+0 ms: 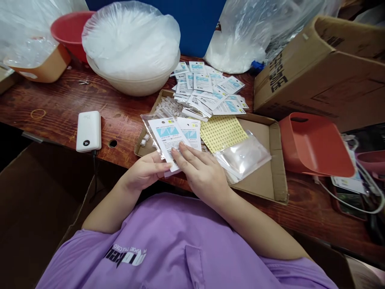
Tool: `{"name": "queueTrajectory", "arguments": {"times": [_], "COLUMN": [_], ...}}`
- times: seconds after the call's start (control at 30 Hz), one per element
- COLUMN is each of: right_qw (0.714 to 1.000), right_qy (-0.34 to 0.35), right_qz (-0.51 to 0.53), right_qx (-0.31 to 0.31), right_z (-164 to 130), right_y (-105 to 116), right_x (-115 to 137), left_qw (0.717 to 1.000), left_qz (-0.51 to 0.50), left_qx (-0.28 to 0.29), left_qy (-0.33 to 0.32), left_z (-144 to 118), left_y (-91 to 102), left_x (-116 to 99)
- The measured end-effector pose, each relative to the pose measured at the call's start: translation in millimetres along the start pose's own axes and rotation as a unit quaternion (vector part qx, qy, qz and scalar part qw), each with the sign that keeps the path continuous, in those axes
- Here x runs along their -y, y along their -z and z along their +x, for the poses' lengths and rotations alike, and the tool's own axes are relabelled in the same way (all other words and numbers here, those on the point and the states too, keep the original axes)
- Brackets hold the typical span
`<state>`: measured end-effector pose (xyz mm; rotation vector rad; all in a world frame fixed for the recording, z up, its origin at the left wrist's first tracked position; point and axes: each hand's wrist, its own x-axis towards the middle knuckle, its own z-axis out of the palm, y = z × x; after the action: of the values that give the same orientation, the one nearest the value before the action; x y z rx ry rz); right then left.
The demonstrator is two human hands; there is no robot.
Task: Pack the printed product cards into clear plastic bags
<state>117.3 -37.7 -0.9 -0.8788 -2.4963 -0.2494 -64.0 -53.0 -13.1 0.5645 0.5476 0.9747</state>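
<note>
My left hand pinches a white printed packaging card with blue pictures and a yellow label, thumb on its face. A clear plastic bag shows at the card's left edge. Over the lower right of this card lie the stretched fingers of my right hand; its thumb is hidden. Behind it is a second, similar card, partly covered. Both hands are at the front edge of a shallow cardboard tray, which contains a yellow sticker sheet, clear plastic bags and small whitish pieces.
Behind the tray lies a pile of printed cards. A bowl heaped with plastic bags stands back left. A white power bank with a cable is left, an orange bin and cardboard box right.
</note>
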Motion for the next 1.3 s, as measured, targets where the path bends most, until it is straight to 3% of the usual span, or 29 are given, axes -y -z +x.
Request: {"name": "queueTrajectory", "arguments": {"times": [0.1, 0.23, 0.4, 0.63, 0.77, 0.9, 1.0, 1.1, 1.3], "right_qw": [0.997, 0.994, 0.997, 0.998, 0.997, 0.999, 0.997, 0.996, 0.998], "right_qy": [0.023, 0.048, 0.032, 0.012, -0.012, 0.024, 0.073, 0.085, -0.032], "right_qz": [0.061, 0.084, 0.075, 0.059, 0.043, 0.033, 0.025, -0.001, -0.041], "right_qx": [0.034, 0.047, 0.019, -0.034, -0.055, -0.033, -0.017, 0.009, 0.020], "right_z": [1, -1, 1, 4, 10, 13, 12, 18, 58], "right_y": [-2, -2, -3, -6, -9, -17, -22, -20, -19], "right_x": [-1, -7, -7, -7, -15, -22, -31, -50, -117], "left_qw": [0.999, 0.996, 0.987, 0.955, 0.946, 0.945, 0.949, 0.954, 0.938], "left_qz": [0.026, 0.082, 0.121, 0.271, 0.293, 0.297, 0.285, 0.264, 0.314], "left_qx": [0.036, 0.043, 0.098, 0.072, 0.126, 0.112, 0.114, 0.131, 0.118], "left_qy": [0.005, 0.009, -0.032, -0.092, -0.060, -0.072, -0.069, -0.051, -0.089], "left_z": [-5, -5, -1, -1, -3, 0, 14, 45, 116], "left_y": [12.5, 19.9, 17.8, 20.8, 26.8, 30.5, 26.2, 14.5, -6.0], "left_x": [-3, -3, -1, -1, 1, 0, -7, -21, -55]}}
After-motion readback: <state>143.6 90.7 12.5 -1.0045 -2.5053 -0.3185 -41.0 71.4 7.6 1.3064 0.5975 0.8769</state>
